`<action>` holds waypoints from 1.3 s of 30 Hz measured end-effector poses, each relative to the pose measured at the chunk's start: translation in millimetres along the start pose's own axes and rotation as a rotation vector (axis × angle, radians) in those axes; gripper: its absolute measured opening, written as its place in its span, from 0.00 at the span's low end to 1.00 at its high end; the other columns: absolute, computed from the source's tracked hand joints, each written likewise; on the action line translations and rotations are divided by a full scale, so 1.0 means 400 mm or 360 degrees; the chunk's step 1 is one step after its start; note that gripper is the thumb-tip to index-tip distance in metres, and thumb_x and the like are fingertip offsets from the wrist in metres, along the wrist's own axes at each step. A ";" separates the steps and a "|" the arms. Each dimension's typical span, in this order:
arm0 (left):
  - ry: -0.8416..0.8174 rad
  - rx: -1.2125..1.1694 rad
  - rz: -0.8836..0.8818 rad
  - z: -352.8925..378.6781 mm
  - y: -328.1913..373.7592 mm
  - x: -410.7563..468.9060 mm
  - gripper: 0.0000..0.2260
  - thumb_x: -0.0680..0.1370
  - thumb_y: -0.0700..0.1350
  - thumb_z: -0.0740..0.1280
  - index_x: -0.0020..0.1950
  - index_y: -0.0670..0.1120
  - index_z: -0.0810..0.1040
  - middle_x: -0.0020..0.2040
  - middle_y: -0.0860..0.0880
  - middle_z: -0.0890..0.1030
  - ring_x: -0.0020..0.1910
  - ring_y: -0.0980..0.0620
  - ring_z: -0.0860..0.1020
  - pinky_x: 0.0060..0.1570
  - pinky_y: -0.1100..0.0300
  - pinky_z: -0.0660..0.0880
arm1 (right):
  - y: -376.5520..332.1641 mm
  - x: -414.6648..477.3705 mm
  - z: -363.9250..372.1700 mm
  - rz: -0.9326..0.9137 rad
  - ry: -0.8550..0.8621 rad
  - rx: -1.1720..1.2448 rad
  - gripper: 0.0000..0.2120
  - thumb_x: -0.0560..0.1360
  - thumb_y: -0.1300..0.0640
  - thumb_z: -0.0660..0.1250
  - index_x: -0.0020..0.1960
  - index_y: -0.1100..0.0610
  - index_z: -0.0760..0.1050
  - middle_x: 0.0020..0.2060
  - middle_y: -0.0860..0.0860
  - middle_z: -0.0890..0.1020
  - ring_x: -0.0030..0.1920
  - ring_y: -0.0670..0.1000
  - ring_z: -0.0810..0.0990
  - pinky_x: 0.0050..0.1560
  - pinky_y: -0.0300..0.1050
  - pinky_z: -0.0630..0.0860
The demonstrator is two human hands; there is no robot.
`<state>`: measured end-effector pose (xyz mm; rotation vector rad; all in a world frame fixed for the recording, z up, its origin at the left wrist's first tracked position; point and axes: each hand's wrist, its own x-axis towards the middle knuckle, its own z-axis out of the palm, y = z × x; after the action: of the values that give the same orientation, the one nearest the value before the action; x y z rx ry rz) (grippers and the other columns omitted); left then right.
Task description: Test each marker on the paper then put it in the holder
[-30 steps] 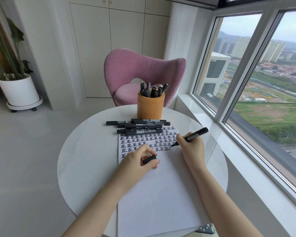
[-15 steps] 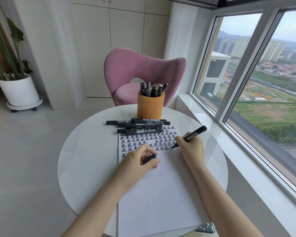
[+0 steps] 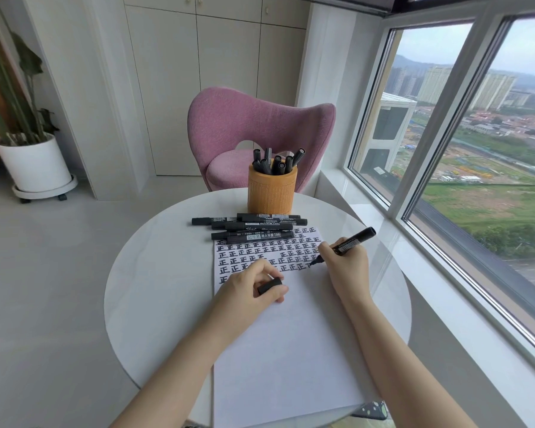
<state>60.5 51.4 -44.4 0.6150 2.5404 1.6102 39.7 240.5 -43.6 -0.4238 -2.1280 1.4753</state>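
Pinches black cylindrical marker (image 3: 352,242) in right hand (image 3: 348,268), nib on white paper sheet (image 3: 291,350) near its right edge. Grips black cap (image 3: 270,285) in left hand (image 3: 244,288). Risks overrunning that edge, inking round white table (image 3: 155,288); orange ribbed holder (image 3: 272,193) at far edge.

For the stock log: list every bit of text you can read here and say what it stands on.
"正", repeated in rows: handwritten on the upper part of the paper.
"超大容量700": on the label of the nearest lying marker.
Too small to read: the print on the other lying markers.
Blurred, unreadable: the label on the marker in the right hand.
No text shows on the cap in the left hand.
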 end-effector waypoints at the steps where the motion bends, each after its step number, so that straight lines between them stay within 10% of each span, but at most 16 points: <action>1: -0.0001 -0.0003 0.0000 0.000 -0.001 0.000 0.04 0.74 0.48 0.69 0.46 0.52 0.75 0.37 0.56 0.84 0.32 0.65 0.76 0.35 0.71 0.67 | 0.000 0.000 0.000 0.0011 -0.0007 0.0014 0.11 0.72 0.61 0.66 0.34 0.59 0.66 0.28 0.52 0.64 0.28 0.46 0.58 0.27 0.39 0.55; 39: 0.0011 -0.0070 0.0013 0.001 0.000 0.000 0.04 0.74 0.46 0.70 0.46 0.50 0.75 0.37 0.55 0.84 0.30 0.66 0.75 0.35 0.72 0.67 | 0.000 -0.005 -0.002 -0.0052 0.0012 -0.0011 0.12 0.70 0.65 0.64 0.34 0.59 0.62 0.28 0.52 0.62 0.30 0.48 0.58 0.27 0.40 0.55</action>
<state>60.8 51.6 -44.6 0.6172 2.5031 1.6686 41.7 239.9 -43.7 -0.3948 -2.1248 1.4462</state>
